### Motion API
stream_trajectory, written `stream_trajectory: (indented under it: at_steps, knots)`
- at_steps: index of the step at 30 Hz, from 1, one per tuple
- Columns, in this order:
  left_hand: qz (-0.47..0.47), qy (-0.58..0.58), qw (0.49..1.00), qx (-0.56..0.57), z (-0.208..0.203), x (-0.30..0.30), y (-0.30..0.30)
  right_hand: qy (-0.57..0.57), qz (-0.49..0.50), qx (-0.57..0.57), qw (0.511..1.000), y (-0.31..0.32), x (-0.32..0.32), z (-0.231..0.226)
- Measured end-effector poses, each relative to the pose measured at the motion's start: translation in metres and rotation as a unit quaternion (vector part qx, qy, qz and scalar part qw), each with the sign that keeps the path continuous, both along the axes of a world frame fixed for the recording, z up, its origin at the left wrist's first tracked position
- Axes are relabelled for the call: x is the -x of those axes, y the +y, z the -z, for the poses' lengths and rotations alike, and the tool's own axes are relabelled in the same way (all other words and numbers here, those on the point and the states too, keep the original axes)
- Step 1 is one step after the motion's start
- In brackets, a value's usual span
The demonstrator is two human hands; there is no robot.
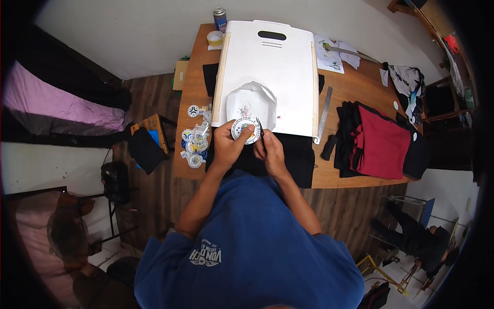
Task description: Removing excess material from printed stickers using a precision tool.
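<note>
I observe a brown wooden table (339, 177) carrying a large white rectangular board with a slot handle (267, 67). A black cloth (296, 157) lies under the board's near edge. Folded red and black garments (381, 144) sit to the right, a steel ruler (324, 113) between them and the board. A white cut paper sheet (252, 100) rests on the board. Round printed stickers (194, 144) are heaped at left. My left hand (226, 147) pinches a round white printed sticker (245, 130) just above the cloth. My right hand (270, 152) grips a thin dark cutting tool (260, 126) against the sticker's edge.
</note>
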State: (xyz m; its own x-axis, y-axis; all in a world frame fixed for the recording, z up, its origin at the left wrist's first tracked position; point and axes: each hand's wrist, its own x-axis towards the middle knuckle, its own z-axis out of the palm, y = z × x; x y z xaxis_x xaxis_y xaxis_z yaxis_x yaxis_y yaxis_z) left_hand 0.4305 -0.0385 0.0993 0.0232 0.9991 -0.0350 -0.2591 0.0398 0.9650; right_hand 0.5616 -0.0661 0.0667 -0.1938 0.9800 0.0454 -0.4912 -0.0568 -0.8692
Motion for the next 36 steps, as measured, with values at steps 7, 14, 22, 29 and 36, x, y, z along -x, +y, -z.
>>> stream_trajectory:
  at_steps: [7, 14, 22, 29, 36]
  knots:
    - [0.004, 0.000, 1.000, 0.003, -0.001, 0.002, 0.002, -0.014, 0.010, 0.005, 1.000, 0.002, 0.003, 0.001]
    - [0.003, 0.005, 1.000, 0.008, 0.000, -0.005, 0.004, -0.008, 0.019, 0.024, 1.000, 0.003, -0.007, -0.009]
    - [0.008, 0.012, 1.000, 0.014, 0.001, -0.003, -0.003, -0.017, 0.013, 0.021, 1.000, -0.003, -0.004, -0.004]
    - [-0.044, -0.016, 0.999, 0.022, 0.006, 0.084, -0.021, -0.034, 0.044, 0.043, 0.998, -0.016, 0.064, 0.015]
    - [-0.184, 0.042, 0.979, 0.072, 0.087, 0.295, -0.052, -0.061, 0.041, 0.080, 0.994, -0.060, 0.196, 0.043]
